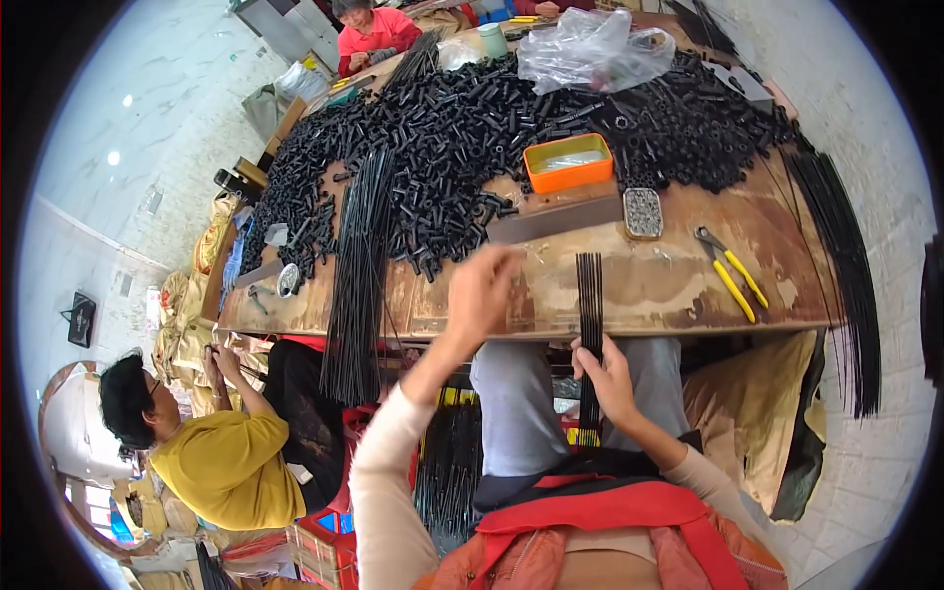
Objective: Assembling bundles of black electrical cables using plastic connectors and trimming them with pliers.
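My right hand (pixel 612 382) is closed around a small bundle of thin black rods (pixel 590 329). The rods stand side by side over my lap, their upper ends reaching above the table's front edge and spread in a flat row. To the left, my left hand (pixel 482 295) is raised over the table edge, apart from the bundle. Its fingers are smeared by motion, so whether they hold anything does not show. Nearest beyond it are a long brown block (pixel 556 218) and a huge heap of short black tubular parts (pixel 447 162).
Yellow-handled pliers (pixel 733 275) lie at the right, near a tin of small metal pieces (pixel 643 213) and an orange box (pixel 568 163). Long black rods overhang the wooden table (pixel 678 305) at left (pixel 356 285) and right (pixel 836 275). A person in yellow (pixel 226 462) sits left; another in red (pixel 376 41) sits opposite.
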The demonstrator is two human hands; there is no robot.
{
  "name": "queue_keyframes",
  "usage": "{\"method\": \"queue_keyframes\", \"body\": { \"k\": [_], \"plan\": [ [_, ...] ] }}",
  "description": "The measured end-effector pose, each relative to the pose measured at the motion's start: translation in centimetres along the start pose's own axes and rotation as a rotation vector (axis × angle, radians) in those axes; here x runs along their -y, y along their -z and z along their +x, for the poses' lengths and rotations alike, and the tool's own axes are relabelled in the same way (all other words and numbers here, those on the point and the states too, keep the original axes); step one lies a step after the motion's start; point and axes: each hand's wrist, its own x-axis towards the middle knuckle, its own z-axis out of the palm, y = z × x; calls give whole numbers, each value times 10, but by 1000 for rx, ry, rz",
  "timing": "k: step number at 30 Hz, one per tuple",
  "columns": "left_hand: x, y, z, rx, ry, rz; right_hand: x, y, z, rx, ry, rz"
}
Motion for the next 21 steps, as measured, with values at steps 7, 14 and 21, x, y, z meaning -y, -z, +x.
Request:
{"method": "queue_keyframes", "body": {
  "k": [7,14,21],
  "plan": [
    [95,-35,185,-105,-284,240,4,0,1,3,-96,-3],
    [60,-91,275,208,-377,335,-6,8,-2,-15,-102,-4],
    [76,-92,277,259,-440,776,-1,4,-1,43,-133,14]
  ]
}}
